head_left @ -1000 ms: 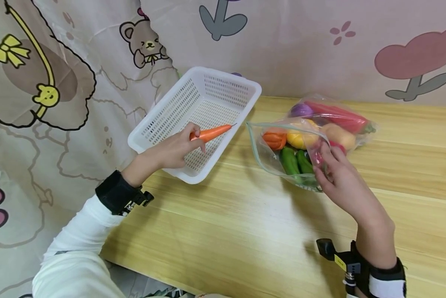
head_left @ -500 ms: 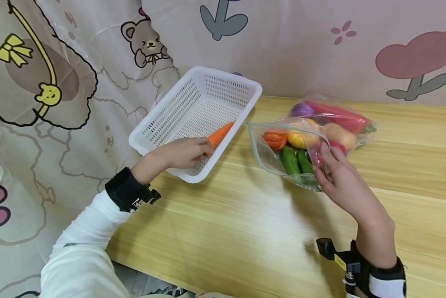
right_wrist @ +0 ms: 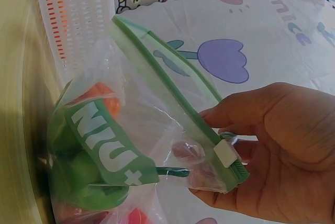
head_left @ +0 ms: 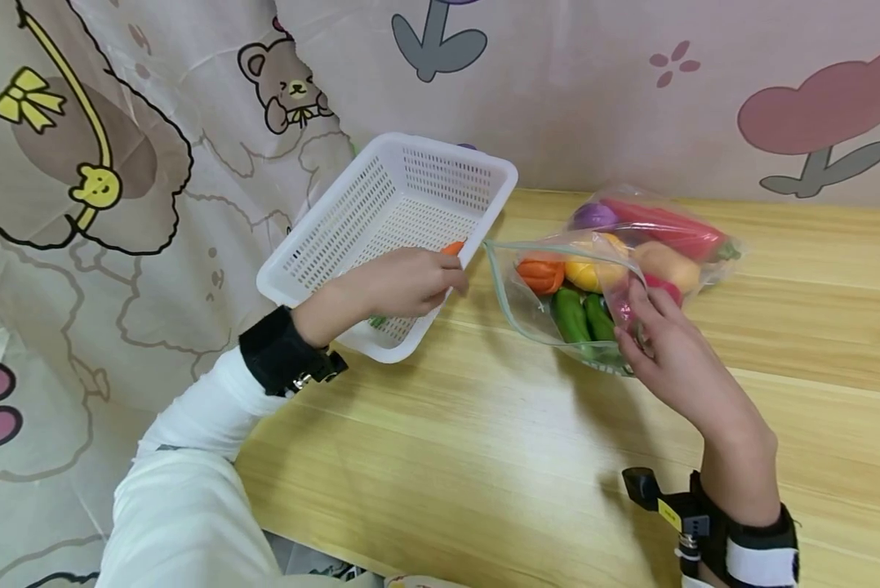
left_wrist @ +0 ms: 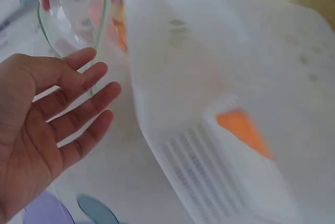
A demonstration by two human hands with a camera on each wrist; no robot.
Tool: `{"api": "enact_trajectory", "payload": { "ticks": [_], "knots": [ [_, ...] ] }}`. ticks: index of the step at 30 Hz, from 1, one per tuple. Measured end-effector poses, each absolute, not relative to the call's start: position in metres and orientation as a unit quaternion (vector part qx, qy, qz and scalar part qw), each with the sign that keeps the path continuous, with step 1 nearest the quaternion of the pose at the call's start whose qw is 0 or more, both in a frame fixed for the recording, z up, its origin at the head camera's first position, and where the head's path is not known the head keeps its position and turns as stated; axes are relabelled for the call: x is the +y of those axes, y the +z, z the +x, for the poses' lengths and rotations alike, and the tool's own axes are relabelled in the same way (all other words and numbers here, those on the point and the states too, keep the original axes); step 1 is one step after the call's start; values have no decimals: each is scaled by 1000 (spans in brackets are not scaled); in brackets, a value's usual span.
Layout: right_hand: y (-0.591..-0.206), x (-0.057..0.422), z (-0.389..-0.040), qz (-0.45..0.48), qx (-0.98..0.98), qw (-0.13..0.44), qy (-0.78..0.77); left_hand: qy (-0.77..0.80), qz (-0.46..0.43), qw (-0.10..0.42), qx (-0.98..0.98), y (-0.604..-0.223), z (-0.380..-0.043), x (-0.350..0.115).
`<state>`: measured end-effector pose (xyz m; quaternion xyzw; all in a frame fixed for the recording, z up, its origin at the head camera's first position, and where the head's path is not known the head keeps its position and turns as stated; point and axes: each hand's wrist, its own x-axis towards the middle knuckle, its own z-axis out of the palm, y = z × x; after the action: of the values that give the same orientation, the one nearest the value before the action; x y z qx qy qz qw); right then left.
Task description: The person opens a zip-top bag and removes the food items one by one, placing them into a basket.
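My left hand point(head_left: 411, 283) hovers over the right rim of a white plastic basket point(head_left: 337, 204). In the left wrist view the left hand point(left_wrist: 63, 103) has spread, relaxed fingers with nothing between them. A carrot point(head_left: 452, 248) lies inside the basket, mostly hidden behind that hand. My right hand point(head_left: 675, 351) pinches the top edge of a clear zip bag point(head_left: 509, 286), near its white slider point(right_wrist: 226, 153). Through the bag show an orange pumpkin-like piece point(head_left: 540, 277), a yellow one point(head_left: 587, 269) and green vegetables point(head_left: 572, 317). The bag's mouth gapes toward the basket.
A second clear bag behind holds a long red vegetable point(head_left: 668, 227), a purple one point(head_left: 594, 216) and a tan one point(head_left: 666, 263). A patterned cloth point(head_left: 594, 98) hangs along the back and left of the wooden table point(head_left: 469, 457).
My left hand lowered the carrot into the basket, let go of it and moved right toward the bag. The right hand stays in place, holding the bag's edge.
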<state>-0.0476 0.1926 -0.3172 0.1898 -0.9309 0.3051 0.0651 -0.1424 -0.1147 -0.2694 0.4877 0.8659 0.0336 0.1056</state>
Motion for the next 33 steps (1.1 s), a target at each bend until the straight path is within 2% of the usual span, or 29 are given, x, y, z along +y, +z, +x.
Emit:
{"api": "enact_trajectory", "payload": {
  "ticks": [6,11,18,28,33],
  "knots": [
    [-317,192,-47,195,-930,71,303,20,576,84,813,-269,-137,-72],
    [-316,190,-47,201,-930,73,298,-54,612,104,782,-274,-140,-27],
    [-314,186,-44,210,-930,71,294,-203,631,119,740,-302,-140,25],
    [-314,184,-44,215,-929,77,292,-271,584,135,753,-322,-144,45],
    [-315,186,-43,205,-932,67,290,-281,612,86,734,-326,-148,44]
  ]
}}
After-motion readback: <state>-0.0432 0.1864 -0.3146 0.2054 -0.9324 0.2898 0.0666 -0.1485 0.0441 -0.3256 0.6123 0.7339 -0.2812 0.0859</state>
